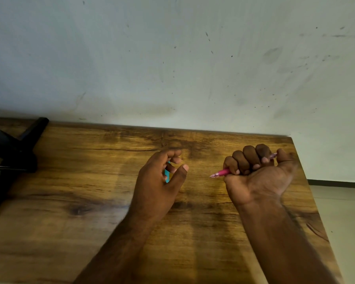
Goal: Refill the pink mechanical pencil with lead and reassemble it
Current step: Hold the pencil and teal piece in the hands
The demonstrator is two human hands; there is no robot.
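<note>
My right hand (pixel 256 173) is closed in a fist around the pink mechanical pencil (pixel 221 173). Its metal tip points left, and its rear end sticks out by my thumb at the upper right. My left hand (pixel 158 177) hovers over the wooden table (pixel 70 181) to the left of the pencil tip, fingers loosely curled around a small turquoise case (pixel 167 175). Most of that case is hidden by the fingers, so I cannot tell what it contains.
A black stand with a metal part (pixel 10 158) sits at the table's left edge. A marked pale wall (pixel 172 58) rises right behind the table. The table's right edge (pixel 307 181) drops off to a light floor.
</note>
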